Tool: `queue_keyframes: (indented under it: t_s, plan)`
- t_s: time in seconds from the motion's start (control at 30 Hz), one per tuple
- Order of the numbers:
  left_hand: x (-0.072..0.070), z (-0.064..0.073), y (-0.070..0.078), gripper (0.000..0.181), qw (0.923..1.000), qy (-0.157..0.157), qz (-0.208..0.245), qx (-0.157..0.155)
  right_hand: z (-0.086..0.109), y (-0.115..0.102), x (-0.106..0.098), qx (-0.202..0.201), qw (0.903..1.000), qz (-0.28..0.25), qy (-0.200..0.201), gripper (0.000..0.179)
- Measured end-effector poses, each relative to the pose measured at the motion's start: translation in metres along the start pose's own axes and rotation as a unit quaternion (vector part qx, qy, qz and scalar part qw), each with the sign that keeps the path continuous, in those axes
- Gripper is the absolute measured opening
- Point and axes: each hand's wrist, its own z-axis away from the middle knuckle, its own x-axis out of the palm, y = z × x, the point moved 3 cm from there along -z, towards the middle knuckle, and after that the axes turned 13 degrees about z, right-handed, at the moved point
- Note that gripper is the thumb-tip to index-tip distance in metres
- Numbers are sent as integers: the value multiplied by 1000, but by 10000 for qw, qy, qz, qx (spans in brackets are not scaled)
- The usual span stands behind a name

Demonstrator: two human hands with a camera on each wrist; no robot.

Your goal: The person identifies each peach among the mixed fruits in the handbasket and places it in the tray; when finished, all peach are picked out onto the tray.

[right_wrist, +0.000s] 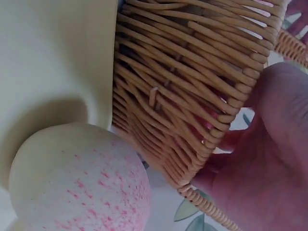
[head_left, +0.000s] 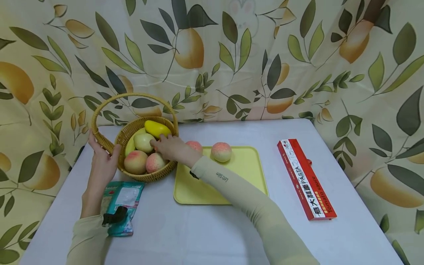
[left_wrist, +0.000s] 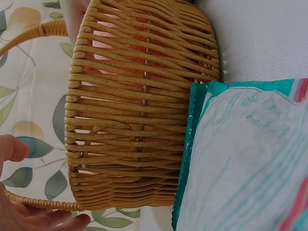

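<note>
A wicker basket [head_left: 145, 177] with a tall handle stands at the left of the table. My left hand [head_left: 103, 162] holds the left side of its handle [left_wrist: 41, 201], the handle lying between thumb and fingers. Over the basket's right rim reaches my right hand [head_left: 173, 148], fingers curled down round a peach that is mostly hidden. Only a bit of pink shows under them. Also in the basket are a pale green round fruit [head_left: 144, 142], a yellow fruit [head_left: 157, 129], a larger peach [head_left: 135, 162] and a smaller peach [head_left: 155, 162].
Right of the basket lies a yellow tray [head_left: 212, 195], bearing a peach [head_left: 221, 152] and a second peach [head_left: 194, 146] partly behind the right hand. A teal packet [head_left: 127, 200] lies under the left forearm. A red pasta box [head_left: 306, 180] lies at the right.
</note>
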Motion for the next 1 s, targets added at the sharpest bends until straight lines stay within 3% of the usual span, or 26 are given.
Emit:
queue_keyframes:
  t_s: [0.23,0.57,0.8,1.0]
  plan:
    - [-1,0,2,92,9999,-28,-5,-151,-2,-2,6,-214,9987,378,-273,48]
    - [0,1,1,93,9996,-146,59,-238,0,3,3,-321,9967,-142,-726,49]
    - [0,0,2,92,9998,-111,92,-136,5,2,-2,-263,9994,218,107,31]
    - [0,0,1,92,9999,-91,53,-130,9,2,1,-265,9969,131,730,27]
